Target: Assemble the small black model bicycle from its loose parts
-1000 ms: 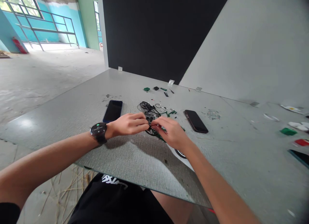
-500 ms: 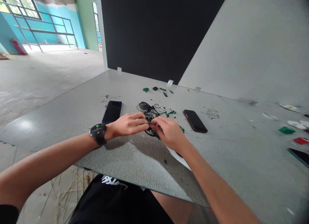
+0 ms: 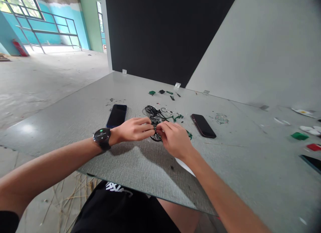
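Note:
Both hands meet over a small model bicycle with black spoked wheels. My left hand (image 3: 136, 128), a watch on its wrist, has its fingers closed on the near wheel (image 3: 156, 137). From the other side my right hand (image 3: 174, 137) pinches close to the same wheel, its thumb and fingertips pressed together; whatever is between them is too small to make out. Just beyond the hands lie another black wheel (image 3: 150, 109) and a dark green frame part (image 3: 177, 117). More green parts (image 3: 189, 135) show past my right hand.
A phone (image 3: 117, 115) lies left of the hands and another phone (image 3: 203, 125) right of them. Small green and black pieces (image 3: 162, 92) sit farther back. A white object (image 3: 185, 166) is partly under my right forearm. The glass table edge (image 3: 140, 192) runs close to my lap.
My right hand has shifted very slightly at the wheel, and its wrist uncovers the white object differently. My left hand stays in place.

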Demonstrator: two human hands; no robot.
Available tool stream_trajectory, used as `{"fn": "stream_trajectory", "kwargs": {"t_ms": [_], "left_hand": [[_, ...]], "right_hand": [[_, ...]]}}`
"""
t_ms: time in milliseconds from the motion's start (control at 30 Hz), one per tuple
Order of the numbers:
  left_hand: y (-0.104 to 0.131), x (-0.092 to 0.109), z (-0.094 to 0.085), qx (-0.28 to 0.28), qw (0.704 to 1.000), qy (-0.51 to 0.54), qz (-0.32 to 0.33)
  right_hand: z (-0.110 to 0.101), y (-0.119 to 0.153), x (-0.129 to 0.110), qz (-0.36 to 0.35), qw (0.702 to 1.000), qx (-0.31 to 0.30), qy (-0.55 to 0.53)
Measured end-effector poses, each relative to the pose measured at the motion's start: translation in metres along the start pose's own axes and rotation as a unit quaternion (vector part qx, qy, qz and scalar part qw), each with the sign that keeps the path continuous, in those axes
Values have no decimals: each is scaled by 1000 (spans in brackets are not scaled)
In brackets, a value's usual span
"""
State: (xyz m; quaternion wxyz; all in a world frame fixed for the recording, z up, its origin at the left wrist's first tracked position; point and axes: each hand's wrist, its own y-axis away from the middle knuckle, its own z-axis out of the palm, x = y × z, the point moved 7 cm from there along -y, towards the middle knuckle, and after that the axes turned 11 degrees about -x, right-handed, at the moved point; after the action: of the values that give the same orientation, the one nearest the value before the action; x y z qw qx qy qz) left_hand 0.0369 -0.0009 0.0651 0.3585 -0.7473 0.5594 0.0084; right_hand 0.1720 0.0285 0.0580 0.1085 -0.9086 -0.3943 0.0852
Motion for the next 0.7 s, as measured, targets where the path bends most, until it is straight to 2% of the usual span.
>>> {"fn": "stream_trajectory", "kwargs": {"t_ms": [100, 200, 333, 433, 500, 567, 633, 700], "left_hand": [[2, -7, 6, -11, 998, 46, -33], [5, -16, 13, 1, 985, 158, -68], [10, -26, 19, 23, 948, 297, -114], [13, -36, 26, 22, 905, 380, -189], [17, -45, 37, 17, 845, 467, -260], [21, -49, 51, 15, 754, 574, -318], [22, -48, 62, 28, 666, 663, -342], [21, -45, 70, 38, 597, 724, -343]], "right_hand": [[-3, -1, 2, -1, 998, 1, -59], [-6, 0, 3, -42, 994, -12, -98], [-5, 1, 5, -61, 992, -13, -112], [-1, 1, 7, -50, 984, -9, -170], [0, 0, 10, -27, 973, 3, -229], [1, -1, 15, 0, 957, 18, -288], [3, -1, 17, 18, 939, 28, -342], [6, -1, 18, 21, 917, 35, -396]]}}
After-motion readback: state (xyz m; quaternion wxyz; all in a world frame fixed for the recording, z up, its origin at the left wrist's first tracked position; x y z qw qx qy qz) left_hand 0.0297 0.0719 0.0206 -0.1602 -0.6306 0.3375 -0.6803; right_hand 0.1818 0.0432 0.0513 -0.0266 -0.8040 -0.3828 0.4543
